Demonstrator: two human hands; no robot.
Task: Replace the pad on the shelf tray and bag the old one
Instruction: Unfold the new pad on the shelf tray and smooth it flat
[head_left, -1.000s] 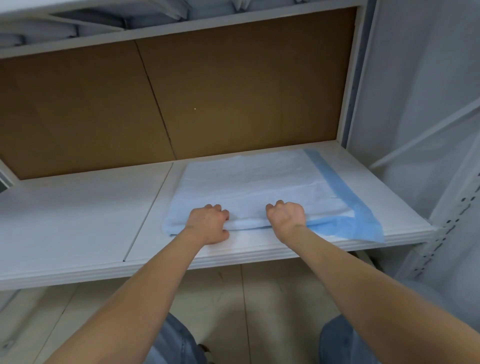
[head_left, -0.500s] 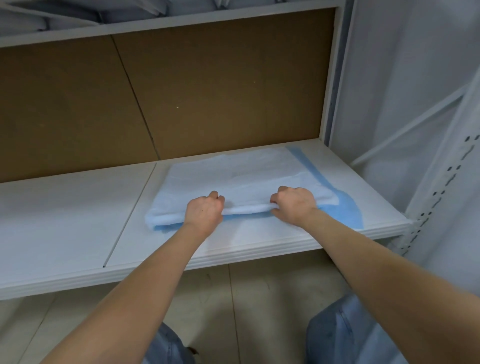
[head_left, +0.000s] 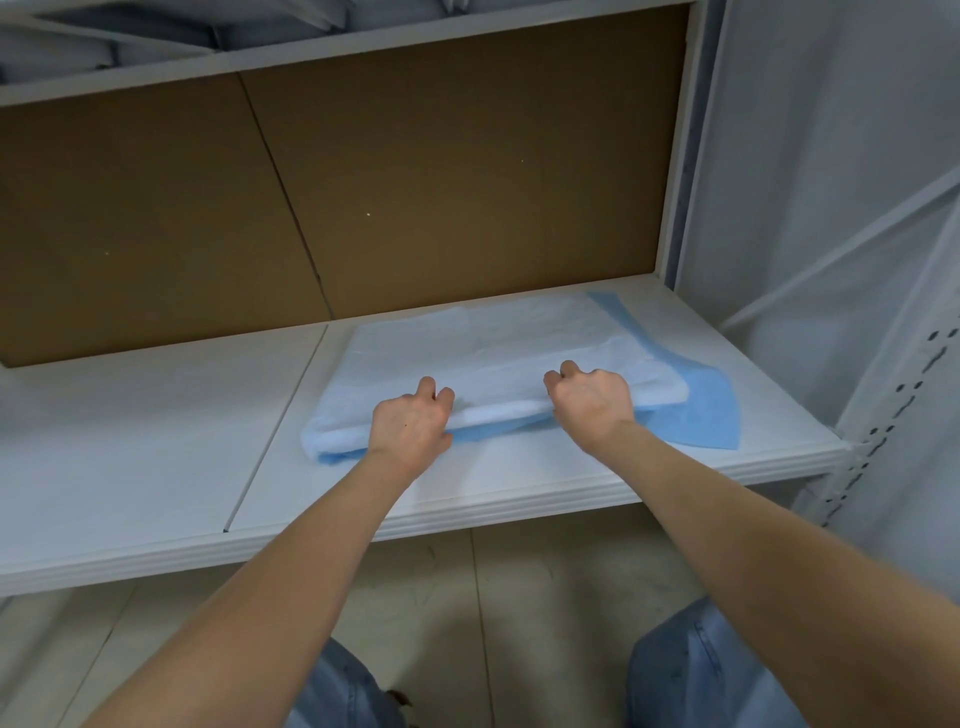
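Since a moment ago we have rolled the near edge of the pad (head_left: 483, 348) farther back on the shelf tray (head_left: 156, 441). Our left hand (head_left: 410, 423) and right hand (head_left: 589, 402) grip that roll side by side, fingers curled over it. The rest of the pad lies flat beyond our knuckles, with the brown backboard (head_left: 441, 182) behind.

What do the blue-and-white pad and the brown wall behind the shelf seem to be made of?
The pad: likely soft nonwoven tissue, matte white and crinkled, over a thin blue backing, perhaps plastic film, showing at its folded edges. The back panel: probably hardboard, flat matte brown, with a straight seam.
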